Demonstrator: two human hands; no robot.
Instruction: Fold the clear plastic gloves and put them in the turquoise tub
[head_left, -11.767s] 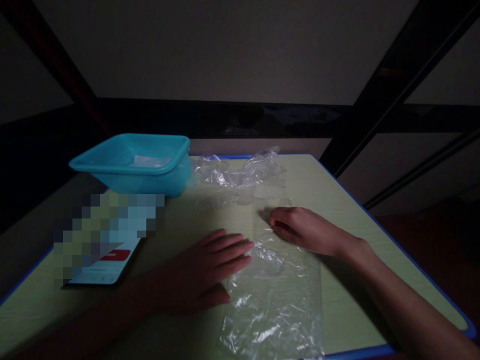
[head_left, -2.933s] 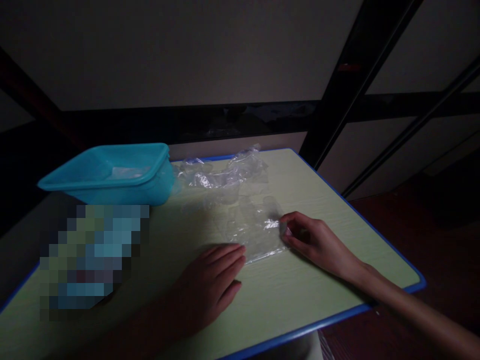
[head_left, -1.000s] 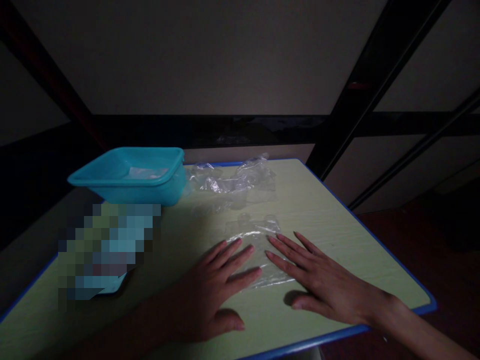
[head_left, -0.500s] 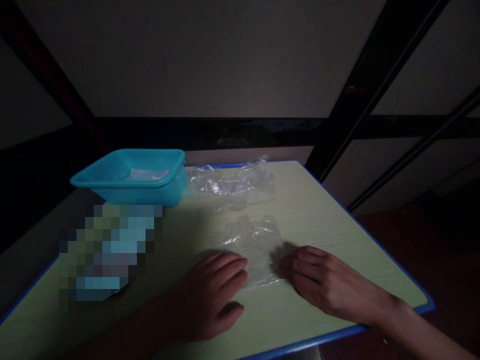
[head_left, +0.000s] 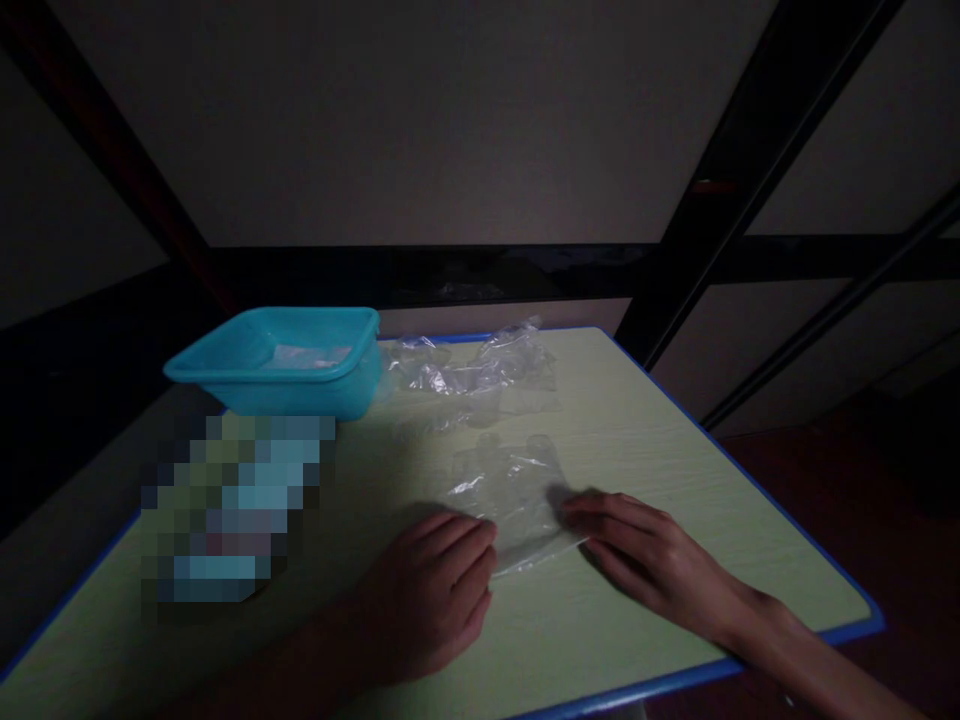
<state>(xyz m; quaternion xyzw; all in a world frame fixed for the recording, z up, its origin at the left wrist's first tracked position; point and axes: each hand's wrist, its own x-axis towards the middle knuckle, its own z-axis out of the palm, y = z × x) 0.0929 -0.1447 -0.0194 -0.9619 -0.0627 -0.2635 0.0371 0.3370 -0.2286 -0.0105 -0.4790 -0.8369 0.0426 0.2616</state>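
A clear plastic bag point(head_left: 517, 495) lies flat on the pale table between my hands. My left hand point(head_left: 442, 590) rests at the bag's lower left, its fingers together over the edge and the thumb drawn in close. At the lower right corner, my right hand point(head_left: 645, 550) pinches the bag between thumb and fingers, and the near edge is pulled slightly up there. Behind it, more crumpled clear plastic bags point(head_left: 480, 375) lie near the table's far edge.
A turquoise basin point(head_left: 330, 395) with something whitish inside stands at the back left. In front of it is a pixelated bluish object point(head_left: 255, 500). The table point(head_left: 675, 480) has a blue rim, and a panelled wall rises behind it.
My right hand has closed on the bag's corner and drawn it slightly to the right. My left thumb has moved in toward the fingers. The view has shifted slightly.
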